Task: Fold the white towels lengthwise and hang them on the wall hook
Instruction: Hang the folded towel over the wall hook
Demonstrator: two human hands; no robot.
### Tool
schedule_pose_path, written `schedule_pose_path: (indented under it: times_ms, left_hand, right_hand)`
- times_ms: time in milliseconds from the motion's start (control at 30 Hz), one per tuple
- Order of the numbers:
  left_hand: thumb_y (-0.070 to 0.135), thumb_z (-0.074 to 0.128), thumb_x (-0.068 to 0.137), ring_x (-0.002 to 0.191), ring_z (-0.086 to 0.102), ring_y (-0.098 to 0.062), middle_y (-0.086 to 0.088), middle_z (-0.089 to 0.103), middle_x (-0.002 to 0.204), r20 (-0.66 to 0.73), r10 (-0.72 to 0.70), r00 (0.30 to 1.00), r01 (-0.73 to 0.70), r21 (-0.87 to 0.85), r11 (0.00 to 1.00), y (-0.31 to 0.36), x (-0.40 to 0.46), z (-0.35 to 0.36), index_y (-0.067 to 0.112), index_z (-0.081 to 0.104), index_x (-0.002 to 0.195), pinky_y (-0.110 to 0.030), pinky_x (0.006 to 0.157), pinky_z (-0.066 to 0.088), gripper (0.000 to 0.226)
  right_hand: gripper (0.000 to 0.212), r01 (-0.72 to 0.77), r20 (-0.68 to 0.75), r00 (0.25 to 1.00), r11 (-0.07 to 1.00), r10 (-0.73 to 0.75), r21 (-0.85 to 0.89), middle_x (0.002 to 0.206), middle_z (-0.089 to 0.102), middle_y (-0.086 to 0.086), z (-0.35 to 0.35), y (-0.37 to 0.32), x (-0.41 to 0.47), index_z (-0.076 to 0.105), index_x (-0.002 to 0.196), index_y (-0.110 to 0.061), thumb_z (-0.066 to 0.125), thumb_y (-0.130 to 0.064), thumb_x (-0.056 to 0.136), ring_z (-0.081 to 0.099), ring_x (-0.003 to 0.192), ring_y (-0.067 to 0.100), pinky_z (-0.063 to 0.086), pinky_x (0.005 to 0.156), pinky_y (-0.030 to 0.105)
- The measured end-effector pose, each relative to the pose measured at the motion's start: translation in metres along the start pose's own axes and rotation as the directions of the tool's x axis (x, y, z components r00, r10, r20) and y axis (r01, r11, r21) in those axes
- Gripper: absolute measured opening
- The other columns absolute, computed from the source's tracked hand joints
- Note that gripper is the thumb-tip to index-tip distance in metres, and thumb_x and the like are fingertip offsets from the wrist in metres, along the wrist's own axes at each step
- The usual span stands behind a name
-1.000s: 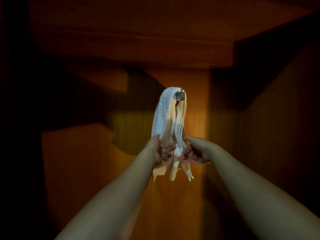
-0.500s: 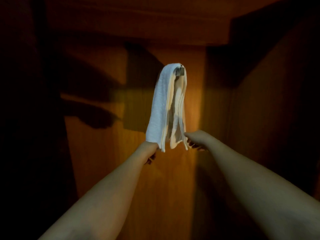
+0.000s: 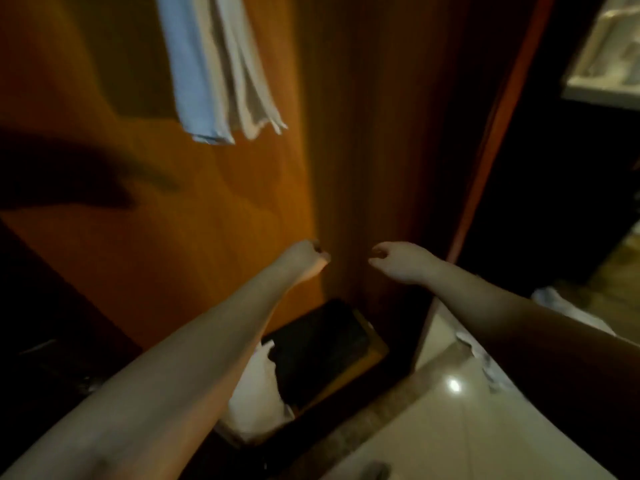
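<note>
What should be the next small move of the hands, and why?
Probably reach down for the white cloth beside the left forearm, to fold it next. The hung towel drapes against the wooden wall, and both the left hand and the right hand are below it, loosely curled and holding nothing. The cloth looks like another towel, though blur leaves that unsure.

Towel hangs on wall, above left hand.
</note>
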State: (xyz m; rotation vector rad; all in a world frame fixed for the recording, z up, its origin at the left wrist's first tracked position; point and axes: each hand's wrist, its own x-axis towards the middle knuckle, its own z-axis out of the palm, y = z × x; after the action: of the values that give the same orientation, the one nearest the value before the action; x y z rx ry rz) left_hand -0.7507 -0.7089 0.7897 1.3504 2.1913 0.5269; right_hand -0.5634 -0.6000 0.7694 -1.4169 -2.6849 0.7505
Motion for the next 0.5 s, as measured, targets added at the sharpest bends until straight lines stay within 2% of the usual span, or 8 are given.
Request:
schedule_pose_path:
  times_ms: [67,133,200,267,367,500]
  left_hand:
    - [0.033,0.047,0.104,0.082,0.058,-0.012,0.0,0.064,0.098,0.042,0.071,0.997,-0.072,0.022,0.997,0.007,-0.001,0.047,0.015,0.059,0.13,-0.027,0.065,0.043,0.034]
    - [0.033,0.047,0.103,0.073,0.057,-0.008,0.005,0.06,0.087,0.123,0.137,0.983,-0.142,0.036,0.989,0.014,-0.003,0.092,0.016,0.062,0.122,-0.025,0.058,0.04,0.029]
    - [0.032,0.048,0.103,0.076,0.06,-0.009,0.005,0.063,0.092,0.21,0.193,0.959,-0.205,0.04,0.978,0.021,-0.005,0.134,0.018,0.064,0.118,-0.027,0.061,0.045,0.026]
    - [0.033,0.047,0.103,0.086,0.061,-0.014,0.003,0.064,0.102,0.288,0.222,0.931,-0.255,0.083,0.963,0.031,-0.005,0.176,0.019,0.063,0.118,-0.031,0.069,0.048,0.026]
    - [0.033,0.047,0.103,0.088,0.061,-0.019,0.0,0.063,0.102,0.401,0.191,0.896,-0.254,0.111,0.961,0.048,-0.007,0.24,0.019,0.063,0.115,-0.036,0.073,0.05,0.024]
    - [0.032,0.046,0.102,0.087,0.059,-0.019,-0.003,0.063,0.11,0.504,0.161,0.849,-0.277,0.163,0.947,0.072,-0.005,0.326,0.019,0.064,0.116,-0.034,0.068,0.047,0.026]
  right_hand:
    - [0.052,-0.078,0.007,0.997,0.997,0.078,-0.008,0.147,0.054,0.004,0.026,0.044,-0.025,0.048,0.148,-0.022,0.05,-0.045,0.102,0.055,0.129,0.023,0.043,0.103,0.034]
    - [0.045,-0.139,0.011,0.99,0.99,0.139,-0.019,0.139,0.06,0.005,0.05,0.087,-0.051,0.055,0.141,-0.022,0.049,-0.044,0.102,0.058,0.123,0.023,0.045,0.1,0.034]
    - [0.044,-0.187,0.03,0.982,0.982,0.187,-0.026,0.14,0.059,0.008,0.075,0.128,-0.077,0.055,0.141,-0.019,0.047,-0.042,0.104,0.057,0.125,0.026,0.044,0.102,0.036]
    - [0.049,-0.261,0.043,0.964,0.964,0.263,-0.039,0.151,0.051,0.006,0.1,0.169,-0.104,0.048,0.148,-0.02,0.045,-0.044,0.104,0.05,0.135,0.028,0.04,0.109,0.039]
    - [0.052,-0.378,0.079,0.923,0.926,0.377,-0.011,0.156,0.044,0.003,0.137,0.228,-0.143,0.044,0.151,-0.022,0.047,-0.043,0.104,0.045,0.14,0.025,0.036,0.112,0.036]
    - [0.051,-0.537,0.182,0.836,0.841,0.518,0.069,0.155,0.045,0.003,0.178,0.3,-0.19,0.045,0.15,-0.021,0.046,-0.042,0.104,0.047,0.138,0.025,0.041,0.11,0.04]
